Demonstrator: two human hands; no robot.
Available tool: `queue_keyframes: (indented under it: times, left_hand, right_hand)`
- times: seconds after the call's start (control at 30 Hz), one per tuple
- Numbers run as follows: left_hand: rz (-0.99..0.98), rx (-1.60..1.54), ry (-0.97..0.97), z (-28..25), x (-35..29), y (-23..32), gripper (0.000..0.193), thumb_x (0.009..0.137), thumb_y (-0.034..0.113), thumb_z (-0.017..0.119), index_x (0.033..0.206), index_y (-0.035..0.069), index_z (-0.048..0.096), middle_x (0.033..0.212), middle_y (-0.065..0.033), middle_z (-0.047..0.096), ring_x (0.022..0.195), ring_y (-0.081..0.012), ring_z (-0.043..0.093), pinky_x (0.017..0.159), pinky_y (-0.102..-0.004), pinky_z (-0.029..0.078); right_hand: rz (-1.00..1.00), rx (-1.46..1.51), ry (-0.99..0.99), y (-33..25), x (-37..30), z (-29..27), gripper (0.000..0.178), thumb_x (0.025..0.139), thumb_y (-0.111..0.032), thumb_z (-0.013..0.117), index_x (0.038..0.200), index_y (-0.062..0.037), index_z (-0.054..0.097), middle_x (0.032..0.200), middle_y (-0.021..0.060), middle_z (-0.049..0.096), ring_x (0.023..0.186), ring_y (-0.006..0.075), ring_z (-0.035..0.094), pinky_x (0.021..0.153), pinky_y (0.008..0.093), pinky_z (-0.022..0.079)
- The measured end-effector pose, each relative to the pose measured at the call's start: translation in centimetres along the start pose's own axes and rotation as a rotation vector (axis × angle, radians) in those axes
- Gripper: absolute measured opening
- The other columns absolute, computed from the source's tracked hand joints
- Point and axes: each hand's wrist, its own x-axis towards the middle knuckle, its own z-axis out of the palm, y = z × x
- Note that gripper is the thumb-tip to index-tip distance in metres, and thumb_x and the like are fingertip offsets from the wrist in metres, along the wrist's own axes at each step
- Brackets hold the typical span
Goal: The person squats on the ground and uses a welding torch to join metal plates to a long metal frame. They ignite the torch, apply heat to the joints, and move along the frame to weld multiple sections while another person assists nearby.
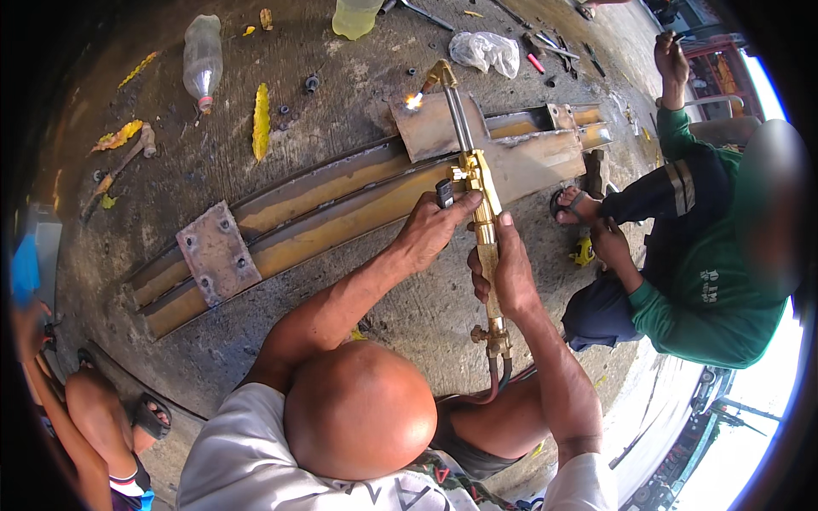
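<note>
My right hand (513, 271) is wrapped round the brass handle of a cutting torch (464, 128), which points away from me. Its angled head hangs over a steel plate, and a small bright flame (414, 100) burns beside its tip. My left hand (433, 228) is closed round a small dark lighter (444, 193), while its fingertips touch the torch near the brass valve. Below the torch head, the flat steel plate (423, 136) rests on two long rusty steel beams (328, 213). Hoses (492, 383) run back from the handle's near end.
A plate with holes (220, 255) lies across the beams' left end. Far left are a hammer (119, 175) and a clear bottle (203, 64); a plastic bag (486, 53) and tools lie beyond. A green-shirted person (711, 281) sits close right; another person's leg (98, 409) shows lower left.
</note>
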Motion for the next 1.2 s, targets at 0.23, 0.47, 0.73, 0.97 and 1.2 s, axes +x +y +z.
queue_keyframes:
  times: [0.23, 0.47, 0.73, 0.97, 1.2]
  left_hand:
    - [-0.146, 0.059, -0.016, -1.1, 0.1, -0.6, 0.045, 0.098, 0.043, 0.064, 0.119, 0.003, 0.065, 0.111, -0.0051, 0.063, 0.110, -0.0163, 0.055, 0.104, -0.0427, 0.039]
    - [-0.092, -0.114, -0.060, -1.0, -0.1, -0.2, 0.039, 0.098, 0.038, 0.066, 0.119, 0.006, 0.067, 0.112, -0.0049, 0.069, 0.111, -0.0168, 0.061, 0.109, -0.0453, 0.044]
    - [-0.106, -0.112, -0.064, -1.3, -0.1, -0.3, 0.038, 0.097, 0.039, 0.067, 0.118, 0.007, 0.067, 0.113, -0.0044, 0.068, 0.112, -0.0174, 0.060, 0.109, -0.0465, 0.044]
    - [-0.137, -0.107, -0.037, -0.9, -0.3, 0.1, 0.042, 0.096, 0.039, 0.068, 0.119, 0.004, 0.067, 0.114, -0.0063, 0.068, 0.115, -0.0188, 0.060, 0.108, -0.0468, 0.045]
    - [-0.137, -0.102, -0.023, -1.2, 0.0, -0.2, 0.041, 0.096, 0.038, 0.069, 0.119, 0.004, 0.066, 0.115, -0.0081, 0.068, 0.115, -0.0207, 0.060, 0.107, -0.0460, 0.045]
  right_hand:
    - [0.032, -0.004, -0.001, 0.5, 0.7, 0.2, 0.064, 0.101, -0.068, 0.025, 0.112, -0.0090, 0.047, 0.064, 0.0021, 0.046, 0.042, 0.0116, 0.042, 0.038, 0.0295, 0.036]
    - [0.030, -0.022, 0.023, 0.6, 1.1, 0.7, 0.064, 0.100, -0.069, 0.026, 0.106, -0.0094, 0.047, 0.064, 0.0019, 0.047, 0.042, 0.0117, 0.043, 0.037, 0.0293, 0.036]
    - [0.024, -0.033, 0.017, 0.8, 1.2, 0.8, 0.065, 0.099, -0.071, 0.027, 0.106, -0.0097, 0.047, 0.064, 0.0016, 0.047, 0.042, 0.0109, 0.043, 0.038, 0.0290, 0.036]
    - [0.044, -0.014, 0.005, 0.9, 1.4, 0.5, 0.064, 0.100, -0.070, 0.026, 0.108, -0.0105, 0.046, 0.064, 0.0014, 0.047, 0.043, 0.0110, 0.043, 0.038, 0.0288, 0.036]
    - [0.069, -0.019, 0.007, 0.8, 1.5, 0.6, 0.063, 0.100, -0.070, 0.025, 0.107, -0.0112, 0.046, 0.065, 0.0014, 0.047, 0.043, 0.0109, 0.042, 0.039, 0.0285, 0.036]
